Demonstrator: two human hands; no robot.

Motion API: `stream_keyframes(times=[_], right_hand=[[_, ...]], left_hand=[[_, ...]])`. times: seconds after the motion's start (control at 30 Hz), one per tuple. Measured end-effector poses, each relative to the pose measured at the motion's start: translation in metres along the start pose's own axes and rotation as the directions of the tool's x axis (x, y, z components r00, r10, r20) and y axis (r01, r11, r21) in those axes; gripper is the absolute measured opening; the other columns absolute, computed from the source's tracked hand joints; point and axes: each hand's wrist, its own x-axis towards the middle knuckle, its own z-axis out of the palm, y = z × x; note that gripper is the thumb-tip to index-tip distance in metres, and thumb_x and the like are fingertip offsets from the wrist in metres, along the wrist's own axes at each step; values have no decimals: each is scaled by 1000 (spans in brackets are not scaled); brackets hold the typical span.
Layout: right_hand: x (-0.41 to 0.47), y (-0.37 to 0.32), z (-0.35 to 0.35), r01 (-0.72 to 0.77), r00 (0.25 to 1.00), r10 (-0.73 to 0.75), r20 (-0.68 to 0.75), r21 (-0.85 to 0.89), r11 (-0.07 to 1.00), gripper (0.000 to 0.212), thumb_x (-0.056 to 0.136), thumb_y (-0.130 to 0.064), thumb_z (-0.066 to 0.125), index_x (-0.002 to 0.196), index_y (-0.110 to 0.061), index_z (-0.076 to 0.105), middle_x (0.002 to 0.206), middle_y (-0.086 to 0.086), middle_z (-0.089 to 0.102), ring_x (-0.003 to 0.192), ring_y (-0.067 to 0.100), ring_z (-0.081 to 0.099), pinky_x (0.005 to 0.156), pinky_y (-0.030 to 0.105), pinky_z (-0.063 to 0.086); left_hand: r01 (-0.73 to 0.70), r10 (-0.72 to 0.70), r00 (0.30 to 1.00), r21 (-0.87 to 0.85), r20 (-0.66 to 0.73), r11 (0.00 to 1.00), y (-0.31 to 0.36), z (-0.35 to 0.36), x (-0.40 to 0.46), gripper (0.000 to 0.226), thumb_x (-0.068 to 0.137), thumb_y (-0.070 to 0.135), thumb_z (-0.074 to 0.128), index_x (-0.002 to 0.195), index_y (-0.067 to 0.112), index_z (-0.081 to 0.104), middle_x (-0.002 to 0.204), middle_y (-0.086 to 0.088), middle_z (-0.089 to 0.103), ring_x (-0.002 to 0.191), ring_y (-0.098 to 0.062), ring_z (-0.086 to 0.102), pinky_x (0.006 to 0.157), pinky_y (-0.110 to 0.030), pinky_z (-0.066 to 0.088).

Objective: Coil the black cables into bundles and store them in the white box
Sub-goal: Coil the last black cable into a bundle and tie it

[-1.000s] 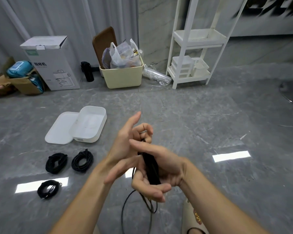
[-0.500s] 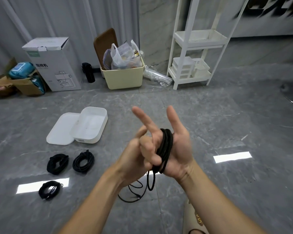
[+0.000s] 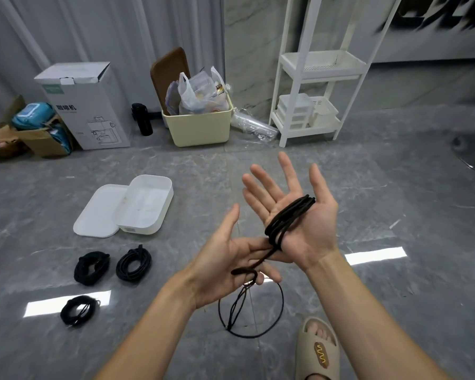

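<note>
Both forearms are bare from the bottom edge of the view up to the wrists, with no sleeve showing on either. The left hand (image 3: 225,266) and the right hand (image 3: 299,215) wear no gloves, rings or watch. Just right of the right forearm, one foot wears a beige open-toed slide sandal (image 3: 317,349) with a small hot-dog picture on its strap; the toes are bare.
</note>
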Motion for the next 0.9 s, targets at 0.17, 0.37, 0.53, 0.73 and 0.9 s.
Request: stream_keyframes(times=[0.17, 0.37, 0.53, 0.73, 0.9], right_hand=[[1, -1, 0, 43, 998, -48, -33, -141, 989, 55, 99, -53, 42, 146, -26, 44, 129, 25, 63, 120, 40, 62, 103, 47, 51], [3, -4, -2, 82, 993, -98, -64, -222, 972, 52, 101, -54, 38, 146, -28, 43, 127, 25, 64, 119, 41, 63, 107, 47, 44], [5, -5, -6, 112, 987, -138, -76, -282, 953, 51, 102, -54, 37, 146, -28, 42, 126, 25, 65, 118, 41, 63, 107, 48, 44], [6, -8, -9, 161, 972, -214, -100, -384, 909, 48, 104, -51, 34, 145, -29, 44, 122, 22, 68, 115, 40, 65, 103, 45, 47], [7, -7, -12, 171, 950, -282, -136, -529, 831, 42, 105, -49, 33, 139, -32, 49, 115, 15, 73, 105, 36, 71, 102, 43, 48]], left_hand=[[7, -10, 997, 49, 78, 999, 0, 1, -4, 98, 90, 80, 22, 136, 1, 57, 121, -15, 69, 68, -17, 62, 65, -24, 46], [19, -18, 1000, 130, -7, 991, 0, -1, -5, 69, 92, 68, 41, 125, 14, 68, 118, -8, 71, 48, -12, 42, 54, -21, 36], [13, 24, 994, 344, -103, 939, 2, 1, -7, 28, 95, 37, 61, 113, 21, 73, 94, 6, 70, 43, -10, 24, 44, -21, 23], [20, 77, 976, 436, -204, 900, 4, 0, -8, 26, 101, 31, 54, 115, 16, 71, 79, 9, 69, 41, -9, 22, 40, -18, 19], [29, 171, 939, 564, -299, 825, 6, -4, -6, 33, 101, 43, 50, 102, 21, 75, 46, 9, 45, 40, -7, 28, 46, -18, 28]])
